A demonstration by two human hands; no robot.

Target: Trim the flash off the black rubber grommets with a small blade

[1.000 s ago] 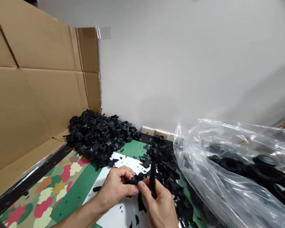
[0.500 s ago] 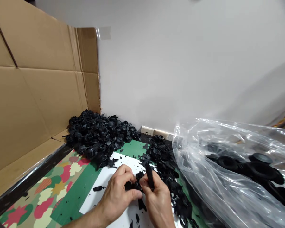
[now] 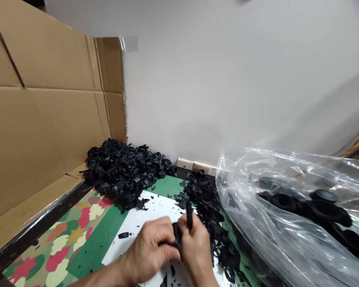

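Note:
Low in the middle of the head view, my left hand [image 3: 154,245] is closed around a black ribbed rubber part [image 3: 177,235], mostly hidden by the fingers. Pressed against it from the right is my right hand [image 3: 196,247]. A slim black handle [image 3: 189,215] sticks up out of the right fist; its lower end is hidden, so I cannot tell the tool's kind. Both hands are over a white sheet [image 3: 155,205] strewn with black scraps. One loose black strip [image 3: 123,235] lies on the sheet left of my left hand.
A heap of black ribbed rubber parts [image 3: 125,167] lies at the back left by a cardboard wall [image 3: 56,119]. Black trimmings [image 3: 203,199] are piled to the right of the sheet. A clear plastic bag [image 3: 242,179] with larger black parts takes up the right side. Behind stands a pale wall [image 3: 227,79].
My hands have come closer together on the rubber part, and the left hand is now slightly blurred. The black handle has turned more upright in the right hand.

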